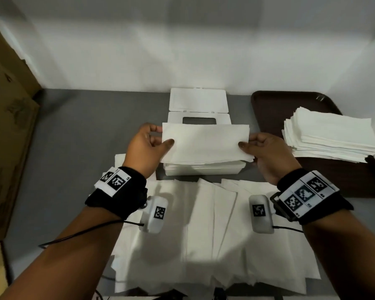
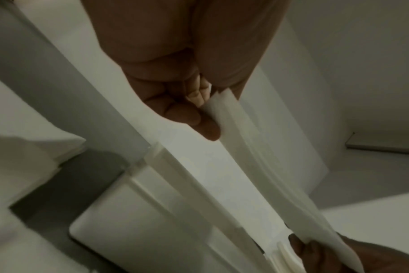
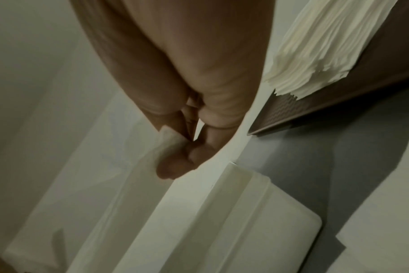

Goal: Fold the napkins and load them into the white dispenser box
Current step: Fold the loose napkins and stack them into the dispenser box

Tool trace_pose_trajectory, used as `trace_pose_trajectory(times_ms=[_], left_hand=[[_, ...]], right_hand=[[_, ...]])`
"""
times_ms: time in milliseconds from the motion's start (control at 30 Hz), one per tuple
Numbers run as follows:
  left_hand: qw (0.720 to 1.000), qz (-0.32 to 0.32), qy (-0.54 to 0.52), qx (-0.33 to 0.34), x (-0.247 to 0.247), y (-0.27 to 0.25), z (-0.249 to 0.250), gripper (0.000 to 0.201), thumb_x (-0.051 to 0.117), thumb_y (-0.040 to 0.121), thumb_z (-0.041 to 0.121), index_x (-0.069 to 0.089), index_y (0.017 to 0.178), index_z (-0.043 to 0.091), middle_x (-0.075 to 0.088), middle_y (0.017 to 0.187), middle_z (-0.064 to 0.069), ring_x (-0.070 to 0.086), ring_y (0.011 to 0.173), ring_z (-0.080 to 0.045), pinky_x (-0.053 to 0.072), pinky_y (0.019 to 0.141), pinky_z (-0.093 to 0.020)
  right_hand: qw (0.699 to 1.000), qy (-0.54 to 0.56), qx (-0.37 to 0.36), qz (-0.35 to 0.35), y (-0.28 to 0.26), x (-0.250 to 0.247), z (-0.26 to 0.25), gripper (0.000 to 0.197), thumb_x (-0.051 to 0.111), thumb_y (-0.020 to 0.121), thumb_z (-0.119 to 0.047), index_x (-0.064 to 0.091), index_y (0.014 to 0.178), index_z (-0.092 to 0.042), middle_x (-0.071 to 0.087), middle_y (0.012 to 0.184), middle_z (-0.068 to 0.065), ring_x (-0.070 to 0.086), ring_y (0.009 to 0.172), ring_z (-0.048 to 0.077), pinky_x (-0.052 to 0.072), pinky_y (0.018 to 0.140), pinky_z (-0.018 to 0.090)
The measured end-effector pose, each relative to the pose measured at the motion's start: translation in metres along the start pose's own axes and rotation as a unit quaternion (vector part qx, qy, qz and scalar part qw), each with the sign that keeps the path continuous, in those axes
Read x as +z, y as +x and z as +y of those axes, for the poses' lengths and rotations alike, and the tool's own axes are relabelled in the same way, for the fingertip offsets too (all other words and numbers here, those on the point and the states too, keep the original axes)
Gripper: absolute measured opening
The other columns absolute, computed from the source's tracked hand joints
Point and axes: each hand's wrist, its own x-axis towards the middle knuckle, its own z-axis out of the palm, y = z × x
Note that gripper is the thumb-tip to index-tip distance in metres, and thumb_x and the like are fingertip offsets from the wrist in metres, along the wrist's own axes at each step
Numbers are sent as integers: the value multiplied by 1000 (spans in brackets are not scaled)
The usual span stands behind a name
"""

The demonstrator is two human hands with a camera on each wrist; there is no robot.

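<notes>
A folded white napkin (image 1: pixel 205 142) hangs flat just above the white dispenser box (image 1: pixel 201 169), which sits mid-table with its slotted lid (image 1: pixel 198 100) flipped open toward the wall. My left hand (image 1: pixel 158 137) pinches the napkin's left end between thumb and fingers; my right hand (image 1: pixel 250 145) pinches its right end. In the left wrist view the napkin (image 2: pixel 257 162) stretches away from my left hand (image 2: pixel 206 112) over the box (image 2: pixel 138 221). In the right wrist view my right hand (image 3: pixel 175 153) pinches the napkin (image 3: pixel 119 181) above the box (image 3: pixel 257 212).
Several unfolded napkins (image 1: pixel 214 234) lie spread on the grey table in front of the box. A dark brown tray (image 1: pixel 268 109) at the right holds a stack of napkins (image 1: pixel 331 137). Cardboard boxes (image 1: pixel 7 126) stand along the left edge. A white wall runs behind.
</notes>
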Motion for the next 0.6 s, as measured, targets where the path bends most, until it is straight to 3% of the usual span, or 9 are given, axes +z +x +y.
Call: trace_pose_trajectory(times_ms=[100,200,367,500,600], left_hand=[[998,16,63,-9,-4,10,-17,13,65,86,16,59,97,17,69,88,-3,64,79,-19,52,79,-31],[994,7,106,-26,-9,11,-30,11,65,85,10,62,95,14,64,85,2,60,81,-15,51,86,-31],[993,-58,78,-65,-10,2,-41,16,62,87,12,61,102,16,65,84,4,65,89,-23,57,80,-40],[994,-55,79,-57,-8,-3,-39,19,63,88,14,62,107,15,63,86,8,64,87,-21,60,73,-39],[994,-57,80,-55,-8,-3,-37,18,63,89,13,62,107,15,64,88,6,65,89,-22,60,72,-38]], right_hand=[[999,-32,2,26,12,5,2,8,68,85,0,67,86,-9,69,88,13,63,87,29,52,79,42],[995,-85,4,42,23,5,7,8,72,81,-3,69,83,-11,70,86,13,65,81,27,52,82,48],[985,-158,-9,67,36,10,14,10,76,79,-9,71,87,-9,72,93,22,67,78,27,55,83,47],[969,-233,-30,73,40,18,14,7,76,79,-12,70,81,-16,72,82,14,69,77,33,58,79,44],[955,-284,-38,74,41,24,14,12,75,81,-14,71,91,-8,69,76,7,66,69,23,57,71,34]])
